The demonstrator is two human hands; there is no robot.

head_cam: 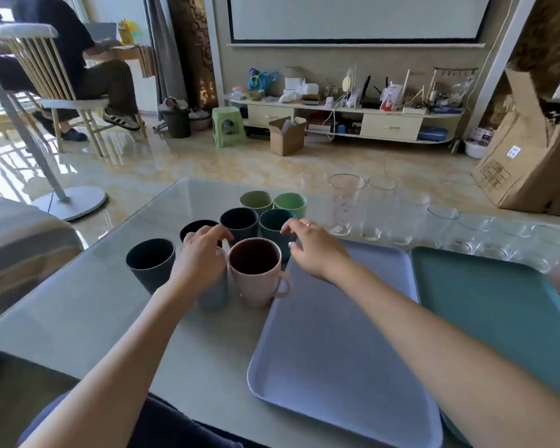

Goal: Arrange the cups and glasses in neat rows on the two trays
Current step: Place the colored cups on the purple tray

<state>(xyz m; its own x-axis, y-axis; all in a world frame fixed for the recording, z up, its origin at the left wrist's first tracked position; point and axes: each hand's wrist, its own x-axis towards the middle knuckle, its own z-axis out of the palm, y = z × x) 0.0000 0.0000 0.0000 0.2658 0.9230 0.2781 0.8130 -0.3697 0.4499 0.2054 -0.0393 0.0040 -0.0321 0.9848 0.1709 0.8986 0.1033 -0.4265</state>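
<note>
Head view: left hand [201,253] fingers curled loosely over grey-blue cup [212,295], grip uncertain; right hand [311,250] open, empty, reaching teal cup [277,229]; lavender tray [337,334] bare alongside for loading.

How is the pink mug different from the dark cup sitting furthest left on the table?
The pink mug is pale pink with a side handle; the dark cup is dark blue-grey and shows no handle. The mug stands beside the lavender tray, the dark cup apart at the left. Both stand upright, look empty, and sit off the trays.
</note>
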